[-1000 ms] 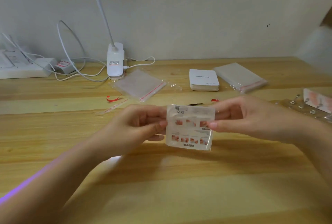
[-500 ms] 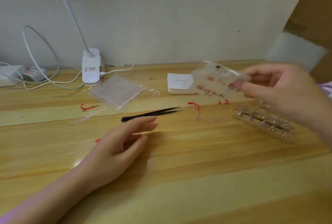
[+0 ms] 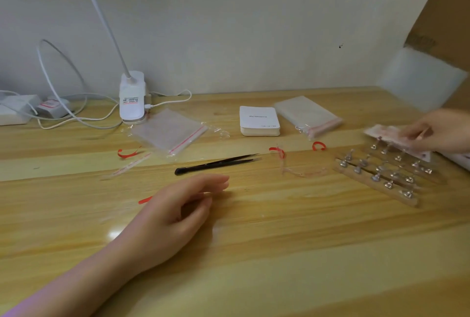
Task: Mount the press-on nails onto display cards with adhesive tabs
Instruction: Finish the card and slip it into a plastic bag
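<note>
While the wooden table (image 3: pixel 254 253) runs wide and bare across its whole near half, its things crowd the far half toward the wall. Over that bare stretch lies the left hand (image 3: pixel 175 212), fingers loosely extended, holding nothing, its fingertips just short of the black tweezers (image 3: pixel 216 164). At the right edge of view the right hand (image 3: pixel 442 131) pinches a blurred packet of press-on nails (image 3: pixel 381 133), held over the far end of the nail stand (image 3: pixel 381 176) with its rows of metal holders. Behind the tweezers lie a zip bag (image 3: pixel 170 133), a white stack of display cards (image 3: pixel 259 120) and a bundle of clear bags (image 3: pixel 307 115) just beside it. Small red strips (image 3: pixel 319 145) are scattered between.
</note>
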